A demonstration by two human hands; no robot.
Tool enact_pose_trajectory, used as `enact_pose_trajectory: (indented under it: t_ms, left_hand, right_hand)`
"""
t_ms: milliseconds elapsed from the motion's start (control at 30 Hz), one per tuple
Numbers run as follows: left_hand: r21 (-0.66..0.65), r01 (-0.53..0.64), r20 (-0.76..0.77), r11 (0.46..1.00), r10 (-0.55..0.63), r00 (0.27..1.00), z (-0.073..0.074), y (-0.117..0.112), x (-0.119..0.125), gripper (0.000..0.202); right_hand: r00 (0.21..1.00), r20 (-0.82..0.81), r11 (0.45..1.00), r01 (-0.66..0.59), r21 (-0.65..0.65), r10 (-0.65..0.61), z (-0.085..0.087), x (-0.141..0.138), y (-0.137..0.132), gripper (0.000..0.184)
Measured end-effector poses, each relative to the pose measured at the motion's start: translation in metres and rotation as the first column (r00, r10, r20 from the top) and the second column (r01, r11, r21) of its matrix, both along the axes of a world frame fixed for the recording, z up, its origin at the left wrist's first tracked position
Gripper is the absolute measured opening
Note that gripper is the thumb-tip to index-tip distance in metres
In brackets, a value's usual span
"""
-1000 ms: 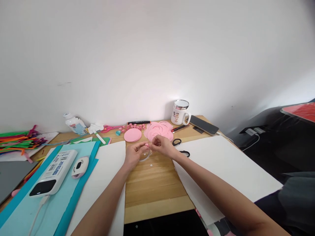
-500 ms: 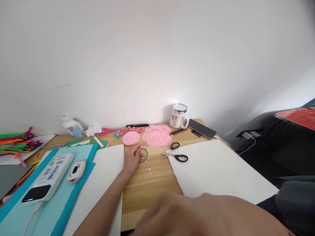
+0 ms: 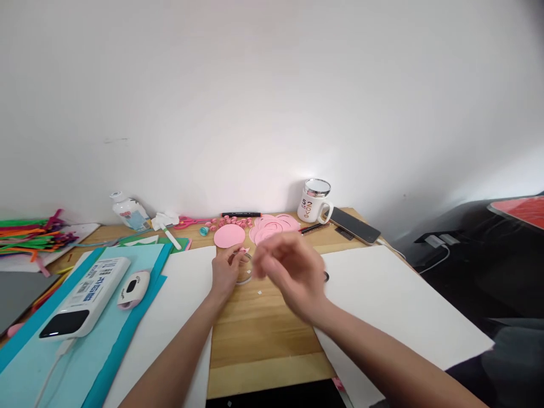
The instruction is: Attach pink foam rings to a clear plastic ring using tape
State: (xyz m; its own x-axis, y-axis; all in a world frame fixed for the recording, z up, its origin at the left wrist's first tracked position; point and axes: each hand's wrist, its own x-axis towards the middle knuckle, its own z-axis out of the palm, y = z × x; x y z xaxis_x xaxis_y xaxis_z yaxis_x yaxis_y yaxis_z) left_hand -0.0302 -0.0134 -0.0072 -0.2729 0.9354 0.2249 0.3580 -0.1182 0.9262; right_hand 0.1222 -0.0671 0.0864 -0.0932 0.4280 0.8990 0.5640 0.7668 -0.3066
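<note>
My left hand (image 3: 225,273) is closed in a pinch on a small pink paper piece (image 3: 243,250), just above the table. Beside its fingers lies a narrow ring, which looks like a roll of tape (image 3: 243,280). My right hand (image 3: 293,269), blurred by motion, hovers just right of the ring with its fingers loosely curled and apart; I see nothing in it. It covers most of the scissors, leaving a bit of black handle (image 3: 326,277). Behind the hands are a pink paper circle (image 3: 229,236), pink spiral-cut papers (image 3: 276,225) and several small pink rolled pieces (image 3: 238,222).
White sheets lie left (image 3: 187,277) and right (image 3: 395,300). A mug (image 3: 313,204) and a phone (image 3: 356,225) stand back right. Left are a power bank (image 3: 87,300), a small white device (image 3: 134,289), a bottle (image 3: 130,212), a white pen (image 3: 172,238) and coloured pipe cleaners (image 3: 34,241).
My right hand has moved from the near edge up and forward beside the ring, now covering the scissors. My left hand stays by the ring, still pinching the pink piece. The view has shifted slightly.
</note>
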Motion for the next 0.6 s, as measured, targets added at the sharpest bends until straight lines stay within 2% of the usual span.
enact_pose_trajectory:
  t_ms: [33,67,100,133,200,267,333,433,533,600]
  left_hand:
    - [-0.002,0.006,0.007,1.000,-0.006,1.000,0.002,0.000,0.001,0.021]
    - [-0.006,0.012,0.019,1.000,-0.012,1.000,0.004,-0.001,0.001,0.022]
    - [-0.015,0.021,0.045,1.000,-0.020,0.999,0.005,-0.001,0.001,0.023]
    - [-0.022,0.025,0.072,0.999,-0.023,0.997,0.005,0.000,0.001,0.023]
    - [-0.036,0.039,0.120,0.999,-0.034,0.992,0.005,0.001,0.000,0.024]
    - [-0.046,0.062,0.151,0.997,-0.054,0.987,0.002,0.002,0.000,0.024]
    - [-0.061,0.090,0.176,0.994,-0.078,0.981,0.000,0.003,0.000,0.024]
    - [-0.093,0.106,0.222,0.990,-0.083,0.971,-0.002,0.004,0.001,0.024]
    - [-0.110,0.113,0.247,0.987,-0.083,0.965,-0.001,0.004,0.002,0.026]
    - [-0.111,0.123,0.211,0.986,-0.098,0.972,0.000,0.002,0.003,0.025]
  right_hand:
    - [0.984,-0.109,0.970,-0.161,-0.184,0.143,-0.012,-0.004,0.019,0.022]
    - [0.948,-0.234,0.897,-0.288,-0.336,0.217,-0.026,-0.007,0.037,0.020]
    - [0.910,-0.339,0.809,-0.380,-0.448,0.240,-0.042,-0.009,0.052,0.020]
    - [0.894,-0.390,0.740,-0.414,-0.530,0.221,-0.057,-0.011,0.064,0.021]
    - [0.867,-0.440,0.642,-0.477,-0.600,0.233,-0.082,-0.014,0.076,0.020]
    - [0.849,-0.463,0.585,-0.517,-0.625,0.255,-0.100,-0.017,0.078,0.018]
    - [0.840,-0.479,0.560,-0.532,-0.635,0.255,-0.109,-0.020,0.075,0.017]
    - [0.826,-0.522,0.555,-0.541,-0.632,0.211,-0.114,-0.023,0.072,0.017]
    - [0.829,-0.531,0.574,-0.524,-0.629,0.175,-0.113,-0.023,0.071,0.018]
    - [0.853,-0.500,0.604,-0.481,-0.636,0.151,-0.112,-0.022,0.070,0.017]
